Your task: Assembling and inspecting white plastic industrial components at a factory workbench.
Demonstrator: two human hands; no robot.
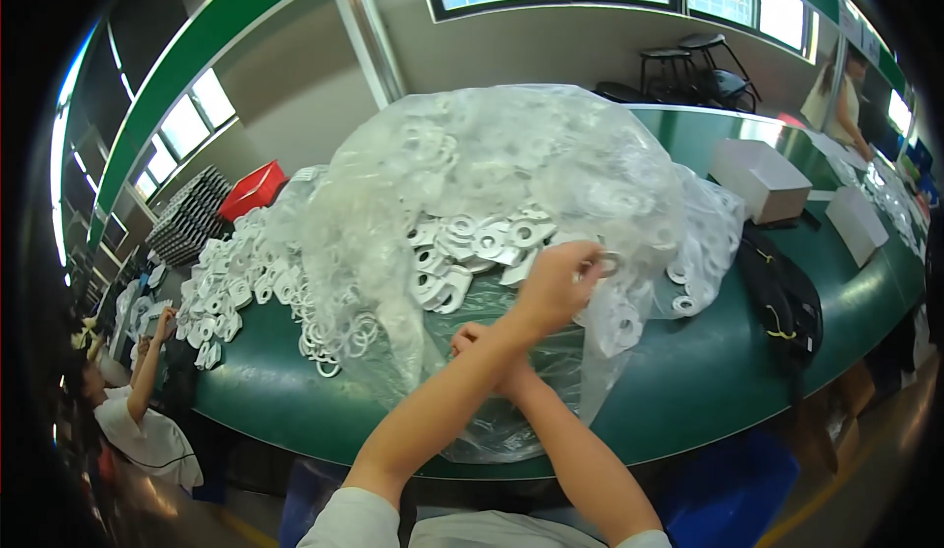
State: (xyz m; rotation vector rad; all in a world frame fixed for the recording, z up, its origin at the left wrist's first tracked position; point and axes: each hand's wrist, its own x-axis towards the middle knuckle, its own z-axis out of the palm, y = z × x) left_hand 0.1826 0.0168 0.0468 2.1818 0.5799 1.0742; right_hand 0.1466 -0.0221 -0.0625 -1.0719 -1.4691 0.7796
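Note:
My forearms cross over the front of the table. My left hand (pixel 562 280) reaches to the right with its fingertips pinched on a small white ring-shaped part (pixel 610 263). Below and to the left of it, partly behind my left forearm, my right hand (pixel 476 339) has curled fingers; what they hold, if anything, is hidden. Beyond both hands a big clear plastic bag (pixel 521 135) lies with its mouth toward me. Many white plastic parts (pixel 489 241) with round holes fill it and show in the opening.
Loose white parts (pixel 211 287) and thin rings (pixel 324 341) spread left over the green table (pixel 295 400). A red bin (pixel 253 190) and stacked trays (pixel 187 218) stand farther left. Right are a white box (pixel 762 179) and a black bag (pixel 782 292). People work at both ends.

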